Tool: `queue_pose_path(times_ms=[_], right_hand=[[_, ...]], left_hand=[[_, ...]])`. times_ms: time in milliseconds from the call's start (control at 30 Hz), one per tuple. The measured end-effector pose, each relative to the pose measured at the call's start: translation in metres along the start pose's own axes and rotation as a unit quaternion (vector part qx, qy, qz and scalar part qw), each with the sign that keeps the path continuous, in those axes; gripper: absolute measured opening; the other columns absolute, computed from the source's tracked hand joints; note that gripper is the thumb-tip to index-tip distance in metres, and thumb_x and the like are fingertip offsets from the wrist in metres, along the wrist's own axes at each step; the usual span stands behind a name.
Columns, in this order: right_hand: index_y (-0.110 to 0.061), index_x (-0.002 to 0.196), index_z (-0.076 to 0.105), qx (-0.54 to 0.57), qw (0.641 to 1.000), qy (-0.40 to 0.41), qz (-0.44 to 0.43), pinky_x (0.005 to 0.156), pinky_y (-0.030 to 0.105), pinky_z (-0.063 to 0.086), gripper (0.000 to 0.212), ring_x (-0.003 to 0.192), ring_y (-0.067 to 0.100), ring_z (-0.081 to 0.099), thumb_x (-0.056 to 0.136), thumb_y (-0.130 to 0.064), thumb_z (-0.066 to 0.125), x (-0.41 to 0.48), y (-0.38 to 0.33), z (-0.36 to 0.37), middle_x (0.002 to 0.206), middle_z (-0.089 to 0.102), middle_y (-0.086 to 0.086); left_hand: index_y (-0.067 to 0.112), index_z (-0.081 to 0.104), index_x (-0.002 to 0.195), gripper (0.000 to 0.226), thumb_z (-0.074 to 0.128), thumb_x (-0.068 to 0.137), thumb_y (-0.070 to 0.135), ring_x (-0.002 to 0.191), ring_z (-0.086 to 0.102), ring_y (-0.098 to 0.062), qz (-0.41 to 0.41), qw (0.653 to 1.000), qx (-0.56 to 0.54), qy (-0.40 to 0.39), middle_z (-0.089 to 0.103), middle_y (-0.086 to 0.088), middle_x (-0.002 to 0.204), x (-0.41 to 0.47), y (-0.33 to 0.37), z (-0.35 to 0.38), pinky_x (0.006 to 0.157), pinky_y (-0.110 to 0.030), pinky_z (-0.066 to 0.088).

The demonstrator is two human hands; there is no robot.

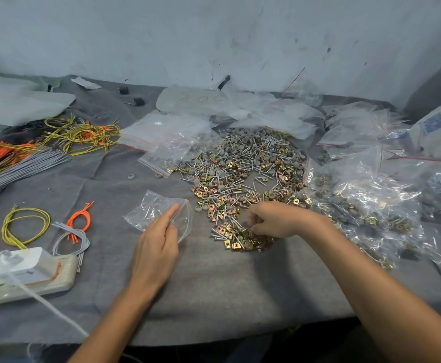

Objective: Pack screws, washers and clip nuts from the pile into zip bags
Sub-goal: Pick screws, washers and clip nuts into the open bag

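Right fingertips first: they're curled tight and bunched down into the little heap of clip nuts just in front of the main pile, pinching at a few. How many are actually between the tips is too small for us to tell, and that's our first worry. Those nuts lie tangled with loose screws, so we reckon a pinch could easily bring up an extra one or a hitchhiking screw and throw the count off. Over on the other side, the left hand has its fingers lying fairly straight on the empty zip bag, pinning it flat to the grey cloth near the heap but not touching it. We can't make out whether the mouth is held open. If it isn't, whatever the right hand carries across probably lands on the cloth among the stray grey washers instead of inside. Screw points could also snag that thin plastic. Further out, the right forearm runs just beside the filled bags, so a careless sweep back might drag one into the pile. The wire loops and power strip sit well apart, no trouble there.
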State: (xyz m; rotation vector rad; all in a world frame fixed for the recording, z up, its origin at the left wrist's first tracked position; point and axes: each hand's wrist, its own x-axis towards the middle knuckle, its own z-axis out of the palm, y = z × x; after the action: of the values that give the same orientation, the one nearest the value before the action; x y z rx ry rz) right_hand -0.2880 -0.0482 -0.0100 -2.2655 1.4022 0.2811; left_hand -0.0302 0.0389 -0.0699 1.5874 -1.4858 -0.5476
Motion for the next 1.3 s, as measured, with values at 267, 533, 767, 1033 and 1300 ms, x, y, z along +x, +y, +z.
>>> queue_pose_path(times_ms=[267,533,767,1033,1300], right_hand=[[-0.023,0.093,0.056,0.059,0.992,0.115,0.002,0.063,0.025,0.040,0.006,0.080,0.007,0.057,0.098,-0.022,0.056,-0.010,-0.012,-0.006,0.090,0.061,-0.009],[-0.017,0.085,0.067,0.095,0.974,0.189,-0.087,0.071,0.033,0.047,0.010,0.080,0.023,0.062,0.088,-0.022,0.058,0.019,-0.114,0.015,0.075,0.064,-0.006],[-0.017,0.103,0.065,-0.007,0.960,0.275,-0.057,0.070,0.036,0.037,0.018,0.100,0.035,0.066,0.092,-0.030,0.059,0.042,-0.131,0.040,0.105,0.069,0.008],[-0.029,0.095,0.070,0.107,0.957,0.262,-0.056,0.070,0.034,0.049,0.013,0.081,0.016,0.063,0.095,-0.039,0.061,0.027,-0.092,0.026,0.087,0.068,-0.011],[-0.024,0.140,0.052,-0.028,0.983,0.154,0.100,0.110,0.050,0.044,0.041,0.132,0.025,0.051,0.105,-0.042,0.042,0.048,0.017,-0.014,0.147,0.053,0.003]], left_hand=[[0.026,0.056,0.142,0.049,0.040,0.096,0.022,0.120,0.058,-0.014,0.007,1.000,-0.003,-0.003,0.064,0.006,0.134,-0.001,0.002,-0.001,0.102,-0.033,0.045],[0.019,0.058,0.140,0.052,0.038,0.092,0.022,0.127,0.049,-0.003,0.014,1.000,-0.001,0.000,0.059,0.006,0.140,0.002,-0.001,0.001,0.100,-0.003,0.029],[0.020,0.059,0.139,0.052,0.038,0.092,0.026,0.128,0.054,-0.009,-0.003,1.000,-0.024,0.013,0.061,0.005,0.139,0.004,-0.008,0.001,0.101,-0.017,0.037],[0.024,0.058,0.140,0.051,0.039,0.093,0.030,0.122,0.058,-0.012,-0.010,1.000,-0.024,0.016,0.064,0.006,0.135,0.001,-0.004,0.001,0.100,-0.025,0.043],[0.028,0.057,0.141,0.052,0.038,0.093,0.032,0.118,0.060,-0.019,-0.021,1.000,-0.016,0.013,0.067,0.000,0.131,-0.001,0.001,-0.001,0.096,-0.034,0.046]])
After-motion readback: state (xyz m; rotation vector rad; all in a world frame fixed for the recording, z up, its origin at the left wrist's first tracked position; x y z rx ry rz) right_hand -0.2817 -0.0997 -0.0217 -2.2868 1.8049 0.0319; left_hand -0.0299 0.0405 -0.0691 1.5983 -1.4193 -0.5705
